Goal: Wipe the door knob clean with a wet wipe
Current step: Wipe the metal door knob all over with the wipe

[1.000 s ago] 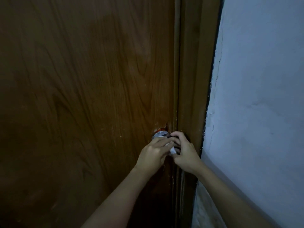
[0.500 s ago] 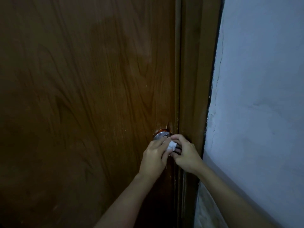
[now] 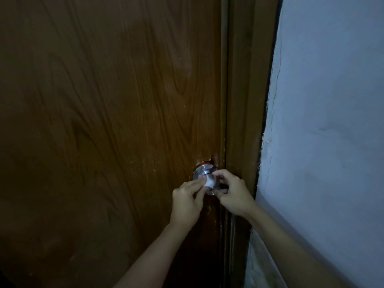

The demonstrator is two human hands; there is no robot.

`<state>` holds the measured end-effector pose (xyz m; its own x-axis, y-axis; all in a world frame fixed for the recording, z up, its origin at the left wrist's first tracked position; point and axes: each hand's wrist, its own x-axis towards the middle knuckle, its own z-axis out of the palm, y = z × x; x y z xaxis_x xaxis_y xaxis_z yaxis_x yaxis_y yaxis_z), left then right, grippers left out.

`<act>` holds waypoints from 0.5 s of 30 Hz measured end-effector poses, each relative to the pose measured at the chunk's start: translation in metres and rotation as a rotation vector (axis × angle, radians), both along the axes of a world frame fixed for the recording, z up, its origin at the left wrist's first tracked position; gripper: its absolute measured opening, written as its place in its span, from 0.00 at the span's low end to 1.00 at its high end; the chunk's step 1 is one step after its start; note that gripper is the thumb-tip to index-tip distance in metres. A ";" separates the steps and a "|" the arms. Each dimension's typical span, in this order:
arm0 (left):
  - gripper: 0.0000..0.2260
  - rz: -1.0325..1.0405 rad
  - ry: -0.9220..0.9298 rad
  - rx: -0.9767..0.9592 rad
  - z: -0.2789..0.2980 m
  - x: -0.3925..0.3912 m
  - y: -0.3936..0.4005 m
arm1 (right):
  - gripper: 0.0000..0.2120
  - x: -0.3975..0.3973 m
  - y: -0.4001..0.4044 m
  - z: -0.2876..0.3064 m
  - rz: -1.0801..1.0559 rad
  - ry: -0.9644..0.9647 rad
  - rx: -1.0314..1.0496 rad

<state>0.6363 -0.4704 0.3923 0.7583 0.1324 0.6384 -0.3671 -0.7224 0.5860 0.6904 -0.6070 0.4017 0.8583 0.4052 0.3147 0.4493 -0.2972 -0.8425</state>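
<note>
A round silver door knob [image 3: 203, 171] sits on the right edge of a dark brown wooden door [image 3: 108, 125]. A small crumpled white wet wipe [image 3: 209, 181] lies against the knob's front. My left hand [image 3: 187, 202] pinches the wipe from the lower left with its fingertips. From the right, my right hand [image 3: 233, 193] has thumb and forefinger closed on the wipe and the knob. Both hands hide the lower half of the knob.
A brown door frame [image 3: 241, 100] runs down just right of the knob. A pale painted wall [image 3: 328, 121] with cracked plaster along its edge fills the right side. The room is dim.
My left hand has slid down and left off the knob, uncovering more of its silver top. The wipe now shows more between the fingertips of both hands.
</note>
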 end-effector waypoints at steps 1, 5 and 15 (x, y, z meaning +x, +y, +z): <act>0.11 -0.012 0.038 -0.002 -0.001 -0.001 0.005 | 0.19 -0.001 0.000 0.000 -0.004 0.004 0.001; 0.08 0.094 0.112 -0.037 -0.006 -0.002 0.023 | 0.19 -0.001 -0.001 0.001 0.000 0.025 0.000; 0.04 0.278 -0.006 -0.080 0.015 0.030 0.009 | 0.20 0.003 0.000 -0.004 0.014 0.016 0.019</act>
